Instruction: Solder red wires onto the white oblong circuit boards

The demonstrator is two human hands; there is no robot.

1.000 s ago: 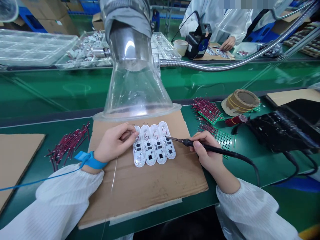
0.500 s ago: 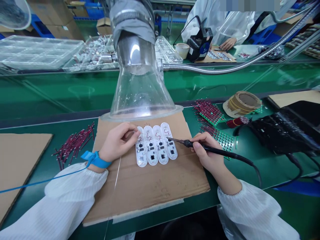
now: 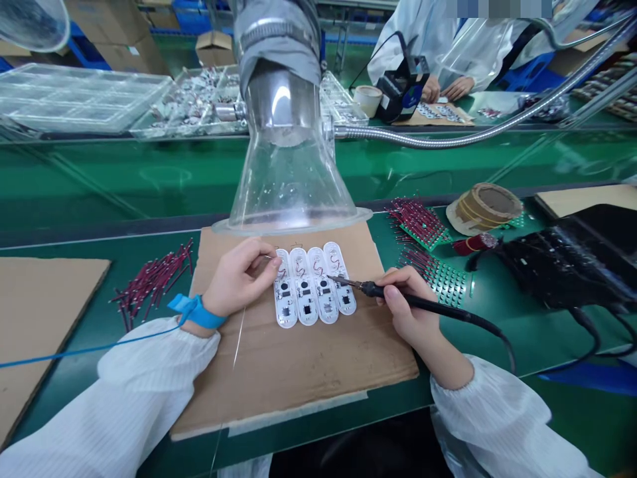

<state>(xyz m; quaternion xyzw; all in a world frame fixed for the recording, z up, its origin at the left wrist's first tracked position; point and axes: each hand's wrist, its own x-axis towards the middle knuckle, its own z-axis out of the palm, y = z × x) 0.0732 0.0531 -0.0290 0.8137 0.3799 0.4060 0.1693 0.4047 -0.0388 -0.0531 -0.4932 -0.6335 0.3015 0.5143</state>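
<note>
Pinching solder wire (image 3: 269,256) in the left hand (image 3: 239,279), right hand (image 3: 404,307) still clenching its soldering iron (image 3: 423,303)

Right hand (image 3: 408,312) holds soldering iron (image 3: 423,303) tip at four white boards (image 3: 302,307) on cardboard (image 3: 298,385); left hand (image 3: 239,279) pinches solder wire (image 3: 237,348).

One left hand (image 3: 240,277) and one right hand (image 3: 405,307); one soldering iron (image 3: 398,297); one strand of thin wire (image 3: 240,338); four white oval boards (image 3: 314,284); one clear fume hood (image 3: 288,179); one blue wrist strap (image 3: 196,312); three cardboard sheets (image 3: 293,372); two green boards (image 3: 421,224) studded with red-wired parts; one loose pile of red-wired parts (image 3: 152,282); one tape roll (image 3: 484,208); two clear plastic trays (image 3: 84,96); and, farther off, two co-worker's hands (image 3: 444,88).
</note>
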